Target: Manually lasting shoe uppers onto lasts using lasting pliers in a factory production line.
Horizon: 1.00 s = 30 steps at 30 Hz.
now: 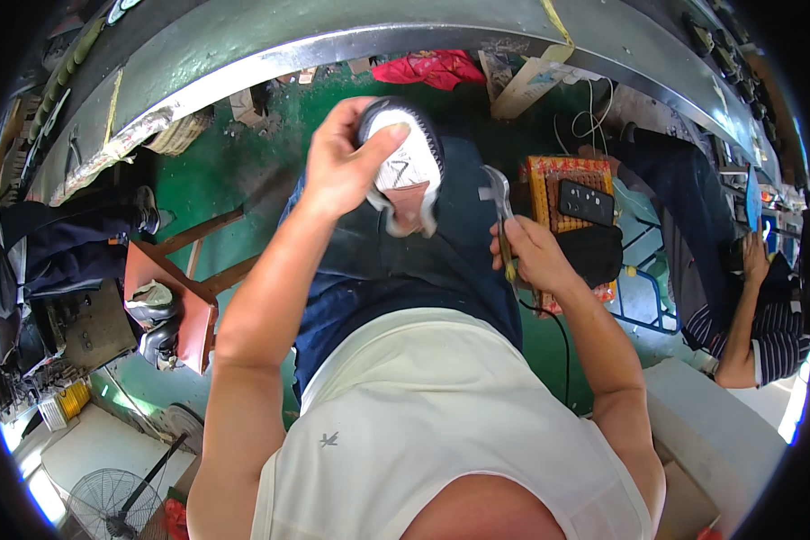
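My left hand (pixel 344 157) grips a shoe (pixel 405 166) in front of my thighs, its underside toward me. That underside is white with a dark mark, a dark edge curves round its far end, and a brownish patch lies at the near end. The thumb presses on the white face; the other fingers are partly behind the shoe. To the right, my right hand (pixel 535 252) is closed round the handles of metal pincers (pixel 499 193) with a curved silver head pointing away from me. A gap separates the pincers from the shoe.
A metal-edged workbench (pixel 333 45) arches across the far side. At right, a phone (pixel 587 202) and a black cloth (pixel 589 255) lie on a beaded seat. A reddish wooden stool (pixel 180 306) stands left, a fan (pixel 117 508) lower left. Another person's arm (pixel 742 315) shows far right.
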### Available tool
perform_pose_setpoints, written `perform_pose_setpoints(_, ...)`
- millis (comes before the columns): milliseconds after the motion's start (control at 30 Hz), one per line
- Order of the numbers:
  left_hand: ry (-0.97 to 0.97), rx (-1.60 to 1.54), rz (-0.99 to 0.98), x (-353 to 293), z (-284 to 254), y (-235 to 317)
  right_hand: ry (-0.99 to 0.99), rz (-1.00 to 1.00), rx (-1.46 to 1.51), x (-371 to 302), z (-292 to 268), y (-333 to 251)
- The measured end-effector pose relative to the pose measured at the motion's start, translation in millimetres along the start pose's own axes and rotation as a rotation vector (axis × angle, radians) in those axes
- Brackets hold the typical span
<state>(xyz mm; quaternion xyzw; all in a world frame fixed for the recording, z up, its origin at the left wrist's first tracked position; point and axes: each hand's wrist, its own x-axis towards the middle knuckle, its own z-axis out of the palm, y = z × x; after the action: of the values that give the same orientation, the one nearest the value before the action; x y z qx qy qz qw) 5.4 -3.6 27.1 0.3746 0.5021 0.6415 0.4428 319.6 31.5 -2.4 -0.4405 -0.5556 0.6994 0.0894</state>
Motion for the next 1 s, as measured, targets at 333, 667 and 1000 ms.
perform_pose_setpoints(333,-0.264,0.91,-0.147,-68.3,4.7,-89.4,-0.1,0.179,-0.156,-12.6,14.3,38.1)
perform_pose_setpoints(667,-0.046,0.947,0.016,-68.9,14.3,-82.2,-0.187,0.089,-0.499,20.2,10.1,-2.9)
perform_pose_setpoints(1000,0.038,0.779,0.068,-69.1,14.9,-91.6,-0.175,0.037,-0.934,27.7,-1.9,-41.5)
